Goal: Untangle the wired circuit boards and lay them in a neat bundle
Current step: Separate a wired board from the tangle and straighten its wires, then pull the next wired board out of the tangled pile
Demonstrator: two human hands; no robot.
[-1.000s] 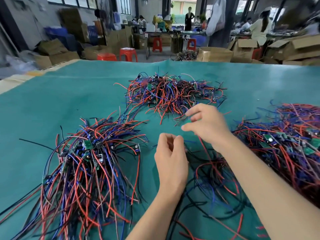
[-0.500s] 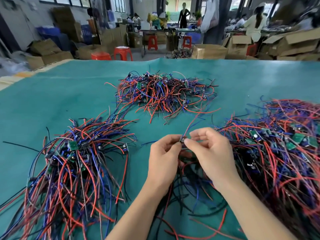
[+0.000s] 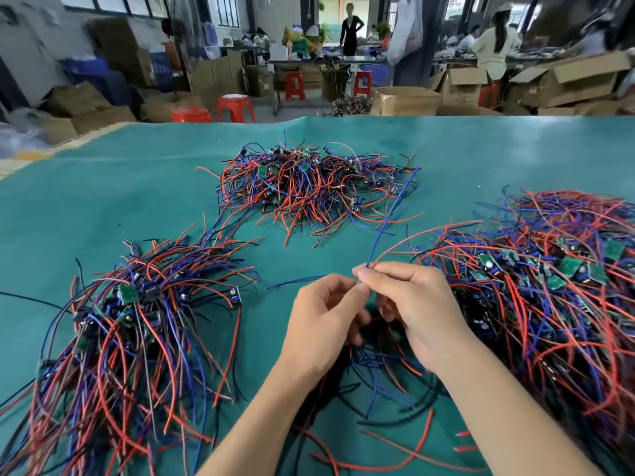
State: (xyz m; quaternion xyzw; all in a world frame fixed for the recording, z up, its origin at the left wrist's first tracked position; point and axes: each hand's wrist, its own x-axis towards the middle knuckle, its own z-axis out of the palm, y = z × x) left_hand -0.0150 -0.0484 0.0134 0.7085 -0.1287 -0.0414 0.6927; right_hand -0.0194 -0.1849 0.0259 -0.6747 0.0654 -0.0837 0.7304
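A small wired circuit board (image 3: 360, 282) sits pinched between the fingertips of both hands, just above the tabletop (image 3: 103, 207) at the centre of the view; only a sliver of the board shows between the fingers. Its blue wire (image 3: 390, 214) and red wire (image 3: 422, 237) rise from the pinch and run up and to the right, the blue one nearly straight toward the far pile (image 3: 316, 190), the red one arching over toward the right pile (image 3: 549, 286). That is the relation the coming move appears to turn on: the leads' long axis points away from the person and rightward, while the orderly bundle (image 3: 137, 321), its wires fanned toward the near edge, lies well apart to the left.

The left hand (image 3: 326, 324) curls its thumb and forefinger onto the board from the left, and the right hand (image 3: 415, 304) closes on it from the right, its fingers (image 3: 378, 274) pressed narrow at the point where the wires leave. The left hand lies nearer the bundle, so it seems the likelier carrier, with the leads needing to be swung round to match the wires already laid there.

Beneath the wrists lie loose wires (image 3: 378, 389), black, blue and red, some crossing under the hands; whether any belong to the held board cannot be told. Beyond the tabletop, red stools (image 3: 237, 106) and cardboard boxes (image 3: 405, 99) stand on the workshop floor.
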